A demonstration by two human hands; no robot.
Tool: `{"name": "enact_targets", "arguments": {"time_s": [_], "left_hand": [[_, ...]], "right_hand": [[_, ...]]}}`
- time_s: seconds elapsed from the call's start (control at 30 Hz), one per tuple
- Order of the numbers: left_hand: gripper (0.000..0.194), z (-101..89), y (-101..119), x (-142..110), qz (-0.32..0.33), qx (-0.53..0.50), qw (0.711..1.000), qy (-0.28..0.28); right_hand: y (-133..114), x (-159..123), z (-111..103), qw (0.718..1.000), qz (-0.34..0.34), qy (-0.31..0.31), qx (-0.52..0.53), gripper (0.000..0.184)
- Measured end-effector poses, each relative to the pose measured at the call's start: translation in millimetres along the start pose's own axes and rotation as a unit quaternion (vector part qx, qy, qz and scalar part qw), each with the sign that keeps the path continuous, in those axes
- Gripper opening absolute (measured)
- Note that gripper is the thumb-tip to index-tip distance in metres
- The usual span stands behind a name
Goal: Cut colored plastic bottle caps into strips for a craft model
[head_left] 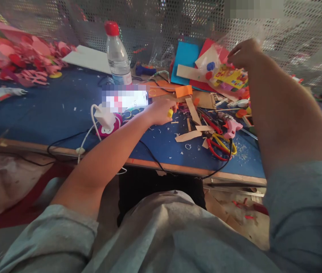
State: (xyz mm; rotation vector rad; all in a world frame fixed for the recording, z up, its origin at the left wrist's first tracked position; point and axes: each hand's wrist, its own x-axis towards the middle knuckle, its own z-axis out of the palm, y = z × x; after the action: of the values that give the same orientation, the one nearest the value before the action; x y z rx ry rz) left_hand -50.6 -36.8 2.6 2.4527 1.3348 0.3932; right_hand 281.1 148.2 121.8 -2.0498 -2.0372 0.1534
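Observation:
My left hand (pixel 162 112) is over the middle of the blue table, its fingers closed on a small yellow piece (pixel 170 113). Farther right, my right hand (pixel 244 53) is raised at the back, fingers bent together at the upper part of a clear plastic bag (pixel 231 77) with a yellow label and colourful bits. Its fingertips are partly hidden. Beneath the bag lie a blue sheet (pixel 185 62) and red sheets. Close to my left hand are an orange piece (pixel 184 91), thin wooden strips (pixel 192 110) and a lit phone (pixel 131 99).
A pink glue gun (pixel 231 127) with a black cord lies by red-handled scissors (pixel 217 151). A water bottle (pixel 118 57) stands behind the phone. A white charger (pixel 104 116) sits in a pink socket block. Left are pink paper cut-outs (pixel 35 53) and a white glue gun (pixel 0 96).

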Motion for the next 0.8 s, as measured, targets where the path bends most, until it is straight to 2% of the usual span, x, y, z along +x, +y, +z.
{"name": "enact_targets", "arguments": {"time_s": [0.13,0.27,0.3,0.43,0.57,0.67,0.73,0.8], "left_hand": [[0.041,-2.7,4,-2,-0.005,0.005,1.0,-0.005],[0.04,-5.8,7,-3,-0.017,0.002,1.0,0.0],[0.04,-6.2,7,-3,-0.019,-0.001,1.0,0.003],[0.041,-5.3,7,-3,-0.018,-0.019,1.0,0.017],[0.036,-4.4,5,-3,-0.015,-0.032,0.999,0.026],[0.037,-5.8,6,-4,-0.013,-0.02,0.999,0.022],[0.04,-7.0,9,-4,-0.016,-0.008,1.0,0.019],[0.042,-7.8,11,-5,-0.022,-0.007,1.0,0.017]], "right_hand": [[-10,-18,-4,1.0,0.001,-0.018,0.018,0.047],[-27,-44,-9,0.999,-0.046,-0.005,0.02,0.042],[-32,-52,-9,0.998,-0.058,0.01,0.029,0.042],[-52,-99,-3,0.99,-0.115,0.003,0.086,0.041],[-70,-166,23,0.955,-0.239,-0.053,0.167,0.022],[-75,-208,51,0.933,-0.335,-0.074,0.11,0.012],[-73,-224,70,0.917,-0.379,-0.103,0.073,0.007],[-69,-230,85,0.914,-0.388,-0.11,0.05,0.005]]}}
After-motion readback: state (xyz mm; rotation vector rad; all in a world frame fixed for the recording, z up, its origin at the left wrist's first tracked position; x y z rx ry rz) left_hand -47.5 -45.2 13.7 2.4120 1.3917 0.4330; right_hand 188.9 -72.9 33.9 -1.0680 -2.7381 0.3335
